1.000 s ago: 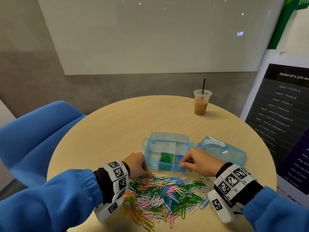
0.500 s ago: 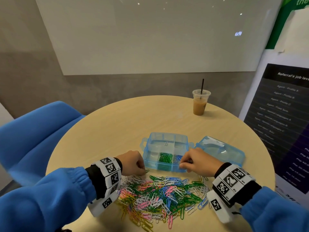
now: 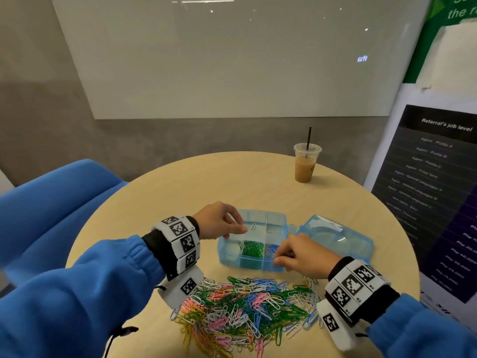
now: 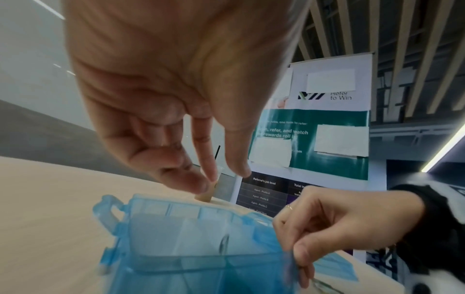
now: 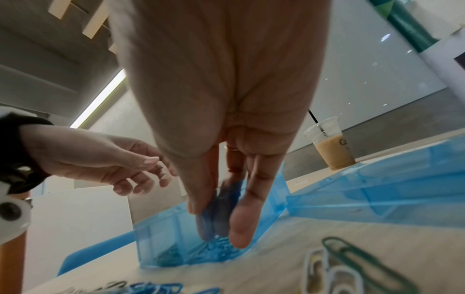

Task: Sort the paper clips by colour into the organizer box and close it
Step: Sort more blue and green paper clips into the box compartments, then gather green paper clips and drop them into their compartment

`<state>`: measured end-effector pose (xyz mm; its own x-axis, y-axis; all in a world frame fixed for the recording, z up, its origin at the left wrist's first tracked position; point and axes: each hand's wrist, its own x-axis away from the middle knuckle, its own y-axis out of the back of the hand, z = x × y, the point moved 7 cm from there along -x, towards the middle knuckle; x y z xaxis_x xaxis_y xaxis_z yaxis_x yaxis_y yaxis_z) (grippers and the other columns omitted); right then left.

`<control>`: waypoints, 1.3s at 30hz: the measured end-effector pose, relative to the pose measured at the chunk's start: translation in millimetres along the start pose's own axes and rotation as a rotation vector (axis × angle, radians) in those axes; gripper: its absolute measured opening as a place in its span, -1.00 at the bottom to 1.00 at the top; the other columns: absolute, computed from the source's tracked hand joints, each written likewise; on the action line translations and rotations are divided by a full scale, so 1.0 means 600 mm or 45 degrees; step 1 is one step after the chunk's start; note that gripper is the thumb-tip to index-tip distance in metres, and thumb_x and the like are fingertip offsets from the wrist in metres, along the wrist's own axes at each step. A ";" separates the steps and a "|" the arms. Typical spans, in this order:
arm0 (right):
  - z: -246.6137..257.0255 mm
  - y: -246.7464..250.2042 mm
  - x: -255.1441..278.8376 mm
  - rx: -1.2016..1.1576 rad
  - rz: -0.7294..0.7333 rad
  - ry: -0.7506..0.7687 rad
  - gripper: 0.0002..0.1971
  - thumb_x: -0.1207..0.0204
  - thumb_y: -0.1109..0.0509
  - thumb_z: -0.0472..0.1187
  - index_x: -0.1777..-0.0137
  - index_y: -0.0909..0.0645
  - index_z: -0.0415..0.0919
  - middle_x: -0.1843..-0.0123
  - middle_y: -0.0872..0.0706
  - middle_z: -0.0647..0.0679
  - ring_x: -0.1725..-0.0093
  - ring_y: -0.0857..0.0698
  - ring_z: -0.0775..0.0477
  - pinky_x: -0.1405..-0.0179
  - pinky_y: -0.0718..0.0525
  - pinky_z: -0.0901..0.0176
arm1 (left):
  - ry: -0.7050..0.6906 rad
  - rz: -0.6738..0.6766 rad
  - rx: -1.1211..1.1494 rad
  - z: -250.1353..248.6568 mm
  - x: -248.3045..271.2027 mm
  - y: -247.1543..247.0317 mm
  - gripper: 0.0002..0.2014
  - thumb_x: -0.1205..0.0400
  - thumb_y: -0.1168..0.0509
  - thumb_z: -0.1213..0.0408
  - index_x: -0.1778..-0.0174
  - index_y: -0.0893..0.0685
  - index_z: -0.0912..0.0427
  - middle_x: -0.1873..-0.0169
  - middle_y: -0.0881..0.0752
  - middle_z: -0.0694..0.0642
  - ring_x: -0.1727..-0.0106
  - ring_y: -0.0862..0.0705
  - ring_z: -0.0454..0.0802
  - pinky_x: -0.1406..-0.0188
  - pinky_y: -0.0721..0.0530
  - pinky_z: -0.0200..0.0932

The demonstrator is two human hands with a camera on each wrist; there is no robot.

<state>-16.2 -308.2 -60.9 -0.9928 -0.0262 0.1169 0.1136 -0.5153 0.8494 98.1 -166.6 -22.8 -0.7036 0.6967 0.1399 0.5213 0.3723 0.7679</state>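
Note:
The open blue organizer box (image 3: 232, 262) sits mid-table, its lid (image 3: 335, 236) folded out to the right. Green clips (image 3: 253, 250) fill a front compartment, with blue clips (image 3: 271, 250) in the one to their right. One white clip (image 3: 253, 226) lies in a back compartment. My left hand (image 3: 238, 224) hovers over the box's back left, fingers loose and apart, nothing seen in them (image 4: 221, 175). My right hand (image 3: 277, 258) pinches the box's front wall, thumb outside and fingers inside above the blue clips (image 5: 221, 228). The mixed clip pile (image 3: 245, 306) lies in front.
An iced coffee cup (image 3: 305, 164) with a straw stands at the far right of the round wooden table (image 3: 232, 182). A blue chair (image 3: 51, 202) is on the left. A standing banner (image 3: 438, 189) is close on the right.
My left hand has lifted off the pile's left edge and moved forward over the box's back left compartment, fingers uncurling. My right hand has stayed at the box's front wall.

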 end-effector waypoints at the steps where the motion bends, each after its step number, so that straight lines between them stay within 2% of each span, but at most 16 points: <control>1: 0.000 0.001 0.000 -0.004 -0.001 0.001 -0.80 -0.64 -0.38 -0.17 -0.06 -0.79 -0.25 0.39 -0.62 0.24 0.36 -0.65 0.23 0.28 -0.58 0.48 | -0.016 -0.005 -0.033 -0.002 0.002 0.000 -0.76 -0.59 -0.42 0.03 -0.05 -0.71 0.10 0.06 -0.80 0.09 0.34 -0.68 -0.17 0.37 -0.56 -0.29; 6: -0.001 0.003 0.001 0.007 0.027 -0.010 -0.80 -0.63 -0.39 -0.15 -0.08 -0.79 -0.23 0.32 -0.70 0.17 0.27 -0.73 0.15 0.21 -0.63 0.43 | -0.063 0.197 -0.182 0.010 0.037 -0.026 -0.77 -0.61 -0.40 0.03 -0.09 -0.73 0.06 0.15 -0.74 -0.05 0.31 -0.70 -0.20 0.06 -0.68 -0.15; 8: 0.002 0.006 0.003 0.007 0.036 -0.015 -0.81 -0.63 -0.39 -0.17 -0.12 -0.78 -0.21 0.20 -0.75 0.10 0.19 -0.78 0.08 0.16 -0.66 0.39 | -0.065 0.279 -0.226 0.019 0.055 -0.038 -0.77 -0.61 -0.41 0.05 -0.10 -0.72 0.08 0.09 -0.76 -0.02 0.28 -0.70 -0.19 0.04 -0.68 -0.18; 10: 0.008 0.012 0.008 0.027 -0.004 0.003 -0.80 -0.63 -0.39 -0.20 -0.19 -0.76 -0.15 0.17 -0.70 0.14 0.22 -0.72 0.23 0.10 -0.60 0.36 | -0.103 0.310 -0.260 0.023 0.073 -0.045 -0.74 -0.61 -0.41 0.07 -0.15 -0.73 0.09 -0.02 -0.75 -0.02 0.24 -0.67 -0.26 0.09 -0.64 -0.34; 12: 0.020 0.025 0.014 0.099 -0.139 0.077 -0.81 -0.63 -0.39 -0.19 -0.17 -0.77 -0.05 0.08 -0.69 0.17 0.32 -0.50 0.44 0.08 -0.44 0.37 | -0.128 0.328 -0.295 0.024 0.091 -0.049 -0.73 -0.62 -0.41 0.07 -0.19 -0.72 0.06 -0.09 -0.73 -0.09 0.20 -0.64 -0.35 0.13 -0.58 -0.45; 15: 0.051 0.035 0.028 0.159 -0.292 0.235 -0.85 -0.62 -0.39 -0.16 -0.04 -0.80 -0.03 0.04 -0.73 0.13 0.32 -0.50 0.38 0.13 -0.38 0.47 | -0.133 0.367 -0.314 0.025 0.110 -0.060 -0.74 -0.62 -0.41 0.07 -0.21 -0.69 -0.02 -0.12 -0.67 -0.20 0.08 -0.69 -0.21 0.09 -0.58 -0.39; 17: 0.066 0.021 0.035 0.201 -0.237 0.263 -0.84 -0.62 -0.38 -0.16 -0.06 -0.80 -0.07 0.01 -0.77 0.07 0.23 -0.61 0.27 0.12 -0.43 0.53 | -0.120 0.376 -0.366 0.024 0.115 -0.069 -0.70 -0.62 -0.41 0.07 -0.26 -0.66 -0.01 -0.16 -0.64 -0.16 -0.01 -0.71 -0.13 0.05 -0.60 -0.34; 20: 0.071 -0.018 0.036 0.250 -0.038 0.209 -0.73 -0.61 -0.40 -0.13 -0.27 -0.71 -0.12 -0.17 -0.77 -0.01 -0.09 -0.69 0.10 0.00 -0.53 0.36 | -0.147 0.317 -0.439 0.014 0.111 -0.079 -0.62 -0.62 -0.41 0.07 -0.34 -0.62 0.02 -0.28 -0.55 -0.07 -0.06 -0.71 -0.07 -0.11 -0.62 -0.15; 22: 0.067 -0.042 0.032 0.326 0.060 0.150 -0.61 -0.60 -0.41 -0.10 -0.40 -0.62 -0.18 -0.27 -0.73 -0.08 -0.26 -0.64 -0.02 -0.17 -0.61 0.16 | -0.221 0.230 -0.463 0.001 0.107 -0.079 -0.72 -0.63 -0.40 0.11 -0.24 -0.67 0.00 -0.24 -0.51 -0.07 -0.02 -0.66 -0.09 -0.12 -0.62 -0.10; 24: 0.060 -0.059 0.025 0.383 0.105 0.096 -0.59 -0.57 -0.42 -0.11 -0.36 -0.60 -0.30 -0.22 -0.73 -0.22 -0.24 -0.66 -0.19 -0.22 -0.65 -0.10 | -0.281 0.144 -0.513 -0.009 0.105 -0.075 -0.85 -0.66 -0.37 0.12 -0.12 -0.71 -0.05 -0.24 -0.48 -0.12 -0.01 -0.56 -0.15 -0.10 -0.59 -0.14; 26: 0.059 -0.067 0.020 0.379 0.104 0.082 -0.60 -0.55 -0.45 -0.12 -0.27 -0.62 -0.37 -0.15 -0.74 -0.29 -0.15 -0.70 -0.26 -0.15 -0.67 -0.21 | -0.281 0.121 -0.583 -0.006 0.104 -0.075 -0.84 -0.68 -0.33 0.10 -0.15 -0.69 -0.07 -0.35 -0.43 -0.15 -0.14 -0.50 -0.18 -0.15 -0.53 -0.19; 28: 0.062 -0.072 0.016 0.343 0.102 0.110 -0.57 -0.55 -0.45 -0.14 -0.37 -0.59 -0.30 -0.21 -0.74 -0.21 -0.19 -0.69 -0.20 -0.20 -0.67 -0.10 | -0.256 0.148 -0.640 0.004 0.102 -0.081 -0.75 -0.69 -0.30 0.08 -0.28 -0.63 -0.05 -0.46 -0.39 -0.16 -0.35 -0.46 -0.14 -0.26 -0.50 -0.17; 30: 0.067 -0.072 0.014 0.299 0.121 0.141 -0.54 -0.56 -0.45 -0.15 -0.46 -0.56 -0.19 -0.24 -0.73 -0.10 -0.24 -0.66 -0.09 -0.24 -0.64 0.04 | -0.255 0.134 -0.653 0.008 0.101 -0.085 -0.70 -0.70 -0.29 0.08 -0.35 -0.59 -0.04 -0.49 -0.40 -0.15 -0.43 -0.44 -0.12 -0.34 -0.49 -0.15; 32: 0.070 -0.071 0.013 0.270 0.144 0.149 -0.56 -0.55 -0.47 -0.17 -0.44 -0.58 -0.16 -0.21 -0.73 -0.08 -0.20 -0.66 -0.05 -0.21 -0.64 0.08 | -0.265 0.092 -0.646 0.009 0.100 -0.085 -0.69 -0.70 -0.29 0.09 -0.37 -0.57 -0.02 -0.45 -0.47 -0.13 -0.41 -0.46 -0.12 -0.35 -0.49 -0.15; 36: 0.074 -0.080 0.013 0.315 0.227 0.164 -0.60 -0.54 -0.48 -0.15 -0.38 -0.61 -0.12 -0.09 -0.64 -0.05 -0.01 -0.58 -0.02 0.05 -0.53 0.14 | -0.281 0.071 -0.628 0.013 0.099 -0.091 -0.63 -0.69 -0.30 0.10 -0.42 -0.55 0.05 -0.37 -0.53 -0.07 -0.34 -0.51 -0.08 -0.32 -0.49 -0.21; 39: 0.078 -0.085 0.015 0.363 0.229 0.182 -0.64 -0.56 -0.46 -0.15 -0.34 -0.61 -0.15 -0.18 -0.65 -0.11 -0.08 -0.60 -0.09 0.05 -0.48 0.16 | -0.289 0.069 -0.610 0.015 0.101 -0.096 -0.61 -0.69 -0.31 0.10 -0.43 -0.54 0.09 -0.39 -0.50 -0.05 -0.37 -0.49 -0.08 -0.35 -0.46 -0.23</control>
<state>-29.3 -241.9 -79.1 -0.9489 -0.2243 0.2219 0.2732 -0.2324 0.9335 29.7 -140.3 -64.1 -0.5319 0.8421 0.0894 0.2377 0.0471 0.9702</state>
